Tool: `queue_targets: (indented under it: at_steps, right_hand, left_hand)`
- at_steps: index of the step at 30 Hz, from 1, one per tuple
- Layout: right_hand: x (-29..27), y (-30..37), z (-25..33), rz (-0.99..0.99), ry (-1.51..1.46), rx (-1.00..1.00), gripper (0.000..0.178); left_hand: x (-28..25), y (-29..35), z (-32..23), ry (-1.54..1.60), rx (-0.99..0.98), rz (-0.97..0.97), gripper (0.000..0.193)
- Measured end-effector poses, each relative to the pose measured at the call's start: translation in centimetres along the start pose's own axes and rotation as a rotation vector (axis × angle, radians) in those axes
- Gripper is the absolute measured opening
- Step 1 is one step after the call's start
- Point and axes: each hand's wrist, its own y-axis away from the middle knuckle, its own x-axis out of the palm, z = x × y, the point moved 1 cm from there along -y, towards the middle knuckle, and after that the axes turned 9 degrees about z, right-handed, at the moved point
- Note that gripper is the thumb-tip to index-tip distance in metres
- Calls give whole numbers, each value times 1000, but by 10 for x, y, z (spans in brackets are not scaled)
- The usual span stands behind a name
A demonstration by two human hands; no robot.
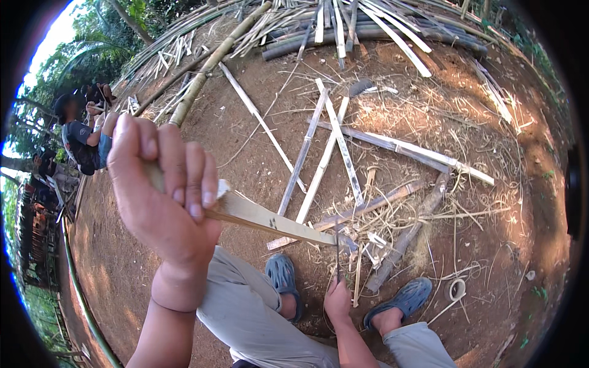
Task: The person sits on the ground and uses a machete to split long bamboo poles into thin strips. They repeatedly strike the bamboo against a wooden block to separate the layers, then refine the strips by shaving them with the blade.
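My left hand (169, 178) is raised at the left, its fingers wrapped round the near end of a split bamboo strip (279, 224). From there the strip slants down to the right, its pale inner face showing. Low in the middle, my right hand (338, 300) is closed round the handle of a knife (337, 254). The narrow dark blade points away from me and crosses the strip's far end; whether it has cut into the strip I cannot tell. Under that end lie pale chips and a short bamboo piece (402, 245) on the ground.
Split bamboo slats (325, 147) and curly shavings (392, 208) litter the soil ahead. A bamboo pile (374, 37) lies at the back, with a long pole (215, 61) at its left. A person (83, 135) sits far left. My clogs (402, 300) flank the work spot.
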Motion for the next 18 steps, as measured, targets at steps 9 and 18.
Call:
queue_targets:
  at_steps: [9, 18]
  right_hand:
    - [-7, 8, 25, 15, 32, -98, 38]
    - [-6, -3, -1, 38, 100, -32, 38]
  left_hand:
    - [-19, 7, -7, -40, -18, -122, 30]
    - [-24, 1, -6, -55, -3, -138, 30]
